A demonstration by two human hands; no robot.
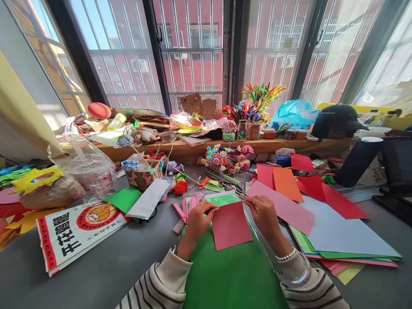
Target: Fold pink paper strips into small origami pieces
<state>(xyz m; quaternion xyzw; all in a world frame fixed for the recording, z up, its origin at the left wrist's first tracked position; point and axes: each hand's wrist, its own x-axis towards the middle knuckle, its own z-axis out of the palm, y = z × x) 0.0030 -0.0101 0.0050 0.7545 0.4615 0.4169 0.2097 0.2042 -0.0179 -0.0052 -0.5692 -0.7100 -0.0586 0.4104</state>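
A square sheet of pink paper (232, 226) hangs in front of me above a large green sheet (231, 279) lying on the grey table. My left hand (202, 219) pinches the square's upper left corner between thumb and finger. At its upper right corner, my right hand (264, 218) has thumb and fingertips closed on the edge. The square looks flat, with no fold visible. Just right of my right hand lies a longer pink sheet (283, 206), and folded pink strips (186, 207) are beyond my left hand.
Stacked coloured paper (350, 227) lies to the right, near a dark cylinder (358, 161). A printed paper bag (83, 231) is on the left, with a plastic-wrapped cup (93, 174) behind it. Small craft flowers (219, 156) and the cluttered windowsill (193, 148) stand at the back.
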